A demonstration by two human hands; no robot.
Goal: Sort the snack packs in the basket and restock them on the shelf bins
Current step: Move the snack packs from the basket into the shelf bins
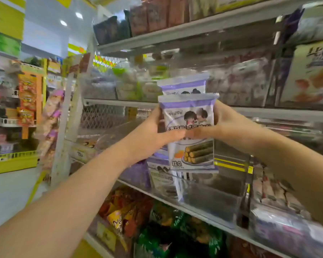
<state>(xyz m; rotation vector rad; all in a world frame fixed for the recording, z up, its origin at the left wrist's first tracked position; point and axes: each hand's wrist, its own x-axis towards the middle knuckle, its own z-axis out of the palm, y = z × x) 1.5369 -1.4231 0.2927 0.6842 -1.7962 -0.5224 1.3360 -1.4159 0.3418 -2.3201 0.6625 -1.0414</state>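
Note:
I hold a stack of purple-and-white snack packs [191, 151] upright in front of the shelf, between both hands. The front pack shows two cartoon heads and green rolls; a second like pack [184, 83] sticks up behind it. My left hand [157, 131] grips the left edge and my right hand [220, 123] the right edge, thumbs meeting across the front. Below the packs stands a clear shelf bin [213, 202] with more purple packs [160, 164] at its left. The basket is out of view.
Metal shelves [268, 113] run above and below, packed with bagged snacks. Clear bins [131, 86] fill the upper shelf. Colourful bags [131, 211] lie on the lower shelf. An aisle floor and a yellow display stand [13, 161] are at the left.

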